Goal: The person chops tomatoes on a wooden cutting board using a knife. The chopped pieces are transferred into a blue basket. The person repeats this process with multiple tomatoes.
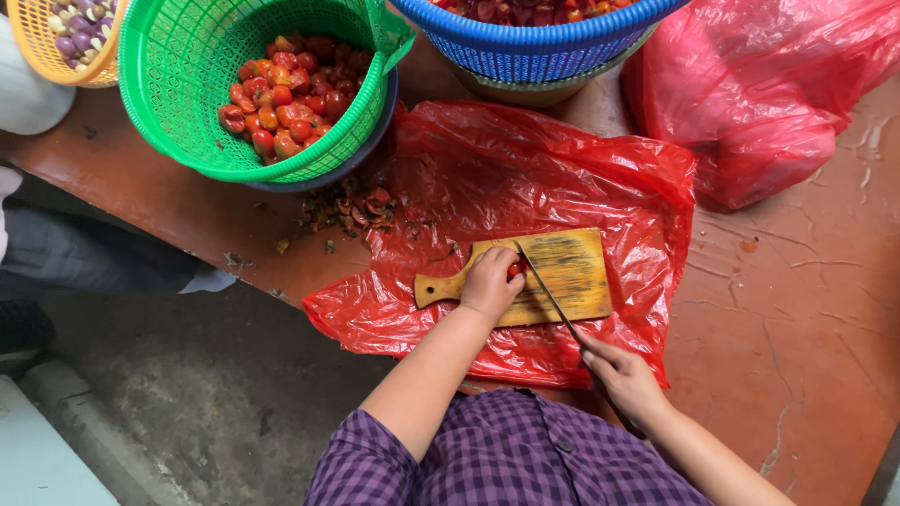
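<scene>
Pinning a red fruit under left hand, right hand angling knife.

Three baskets: green, blue, yellow. One cutting board. One knife. Two red plastic bags.

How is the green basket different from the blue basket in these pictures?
The green basket is tilted and shows nearly whole; the blue basket is cut off by the picture's top edge. The green basket has an open lattice wall; the blue basket has a ribbed rim. Both hold small red fruits, and each appears to sit in another bowl.
</scene>
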